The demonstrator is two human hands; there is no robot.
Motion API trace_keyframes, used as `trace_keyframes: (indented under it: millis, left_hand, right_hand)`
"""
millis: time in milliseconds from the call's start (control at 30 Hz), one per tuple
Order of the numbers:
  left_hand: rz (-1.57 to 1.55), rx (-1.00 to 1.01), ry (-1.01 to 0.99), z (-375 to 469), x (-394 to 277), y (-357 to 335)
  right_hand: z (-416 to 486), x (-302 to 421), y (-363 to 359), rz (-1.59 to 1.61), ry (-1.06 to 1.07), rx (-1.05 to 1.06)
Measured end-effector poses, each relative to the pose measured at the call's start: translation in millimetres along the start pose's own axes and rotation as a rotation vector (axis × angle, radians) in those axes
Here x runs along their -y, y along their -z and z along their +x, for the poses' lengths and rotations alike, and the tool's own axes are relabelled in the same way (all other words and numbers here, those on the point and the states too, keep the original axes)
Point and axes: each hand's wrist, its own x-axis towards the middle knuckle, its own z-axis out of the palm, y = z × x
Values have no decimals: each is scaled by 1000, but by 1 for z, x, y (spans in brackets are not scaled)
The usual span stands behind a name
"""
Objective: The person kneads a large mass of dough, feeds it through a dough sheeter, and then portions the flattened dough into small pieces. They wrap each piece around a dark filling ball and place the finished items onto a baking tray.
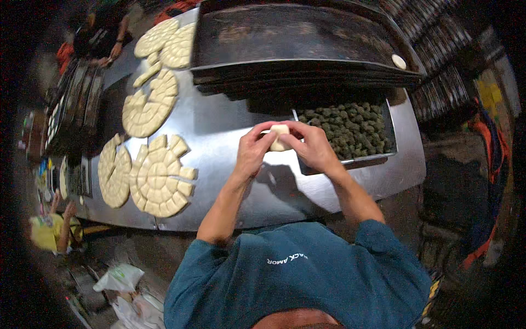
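Note:
Between my two hands is a small pale piece of dough (280, 140), held above the steel table (230, 197). My left hand (254, 146) grips its left side, with the thumb on the dough. From the other side, the thumb and fingers of my right hand (311, 144) press on it. Just right of my hands, a metal tray (349, 159) is filled with dark greenish-brown balls (355, 127). Left of my hands lies a flat round of dough (160, 177) cut into pieces, some of them separated at its right edge.
Stacked dark baking trays (296, 33) stand at the back, one pale dough piece (398, 61) in the top one. More cut dough rounds (150, 109) lie at left. Other people (102, 39) work along the left side. Racks (444, 49) rise at right; plastic bags (121, 277) lie low at left.

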Motion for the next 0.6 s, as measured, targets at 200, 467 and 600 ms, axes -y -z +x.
trace_keyframes:
  millis: [200, 467, 600]
  left_hand:
    - [591, -543, -608, -32, -22, 5]
    - [29, -344, -350, -82, -2, 39]
    - [-509, -270, 14, -78, 24, 49]
  right_hand:
    - [-26, 57, -97, 219, 164, -420]
    - [-28, 40, -101, 576, -117, -406]
    - [-47, 25, -107, -340, 427, -536]
